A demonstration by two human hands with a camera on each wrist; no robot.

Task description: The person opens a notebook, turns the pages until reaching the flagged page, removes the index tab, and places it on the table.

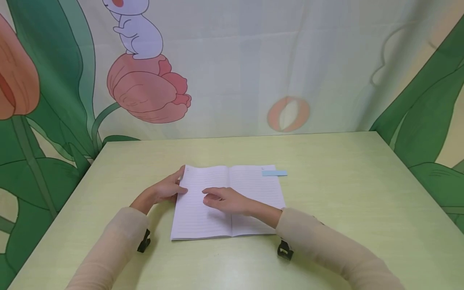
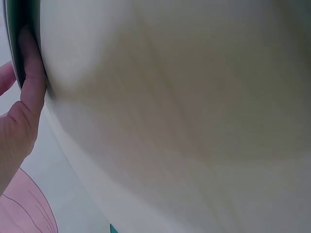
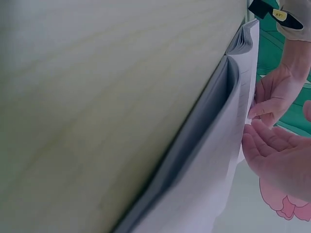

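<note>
An open lined notebook (image 1: 203,225) lies on the table, its spine running down the middle. At its left edge, my left hand (image 1: 168,188) grips the pages, thumb on top and fingers beneath. In the left wrist view, a finger (image 2: 33,73) reaches under the notebook's edge. Over the left page is my right hand (image 1: 228,200), palm down with fingers loosely bent and holding nothing. The right wrist view has this hand (image 3: 284,155) close to the page (image 3: 214,160); whether its fingertips touch the paper I cannot tell. A light blue strip (image 1: 274,173) sticks out past the right page's top corner.
The pale wooden table (image 1: 344,181) extends around the notebook. Behind it hangs a curtain (image 1: 235,72) printed with a rabbit and flowers. Black wrist straps (image 1: 285,250) show under both sleeves.
</note>
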